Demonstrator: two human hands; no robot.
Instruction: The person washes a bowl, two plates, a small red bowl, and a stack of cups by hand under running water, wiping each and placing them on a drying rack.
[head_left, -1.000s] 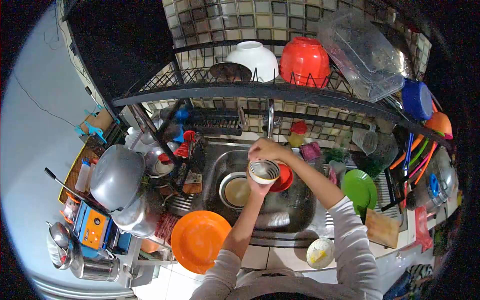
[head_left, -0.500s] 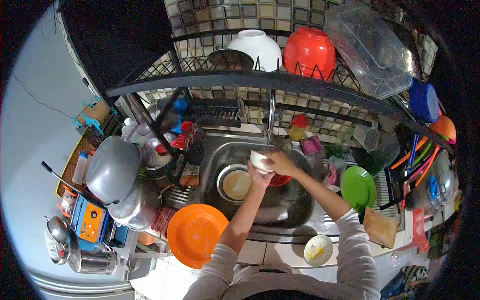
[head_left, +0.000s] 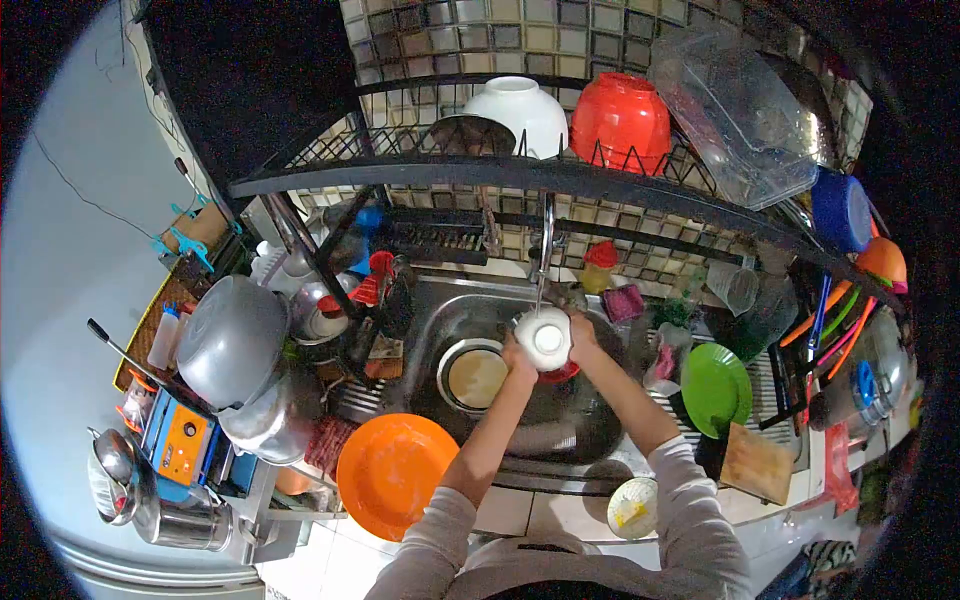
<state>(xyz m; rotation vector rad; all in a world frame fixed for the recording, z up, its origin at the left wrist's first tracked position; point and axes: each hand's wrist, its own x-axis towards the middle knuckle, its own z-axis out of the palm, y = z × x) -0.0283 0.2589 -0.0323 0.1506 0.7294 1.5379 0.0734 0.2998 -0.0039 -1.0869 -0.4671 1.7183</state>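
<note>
Under the faucet [head_left: 547,240], a small white bowl [head_left: 546,337] is held with its base and foot ring turned up toward me. My left hand [head_left: 517,357] grips its left rim, and my right hand [head_left: 584,340] is closed on its right side. Part of a red item [head_left: 562,374] shows below the bowl, mostly hidden. To the left in the sink [head_left: 530,440] lies a round vessel with a pale brown inside [head_left: 475,378].
An orange basin [head_left: 395,475] stands at the front left, and a patterned plate with yellow scraps [head_left: 632,507] at the front right. Right of the sink are a green plate [head_left: 715,390] and a wooden board [head_left: 757,463]. A black dish rack [head_left: 540,170] spans overhead.
The white bowl has turned so its base faces up toward me. My right hand has shifted from over the bowl to its right side. My view has tilted slightly.
</note>
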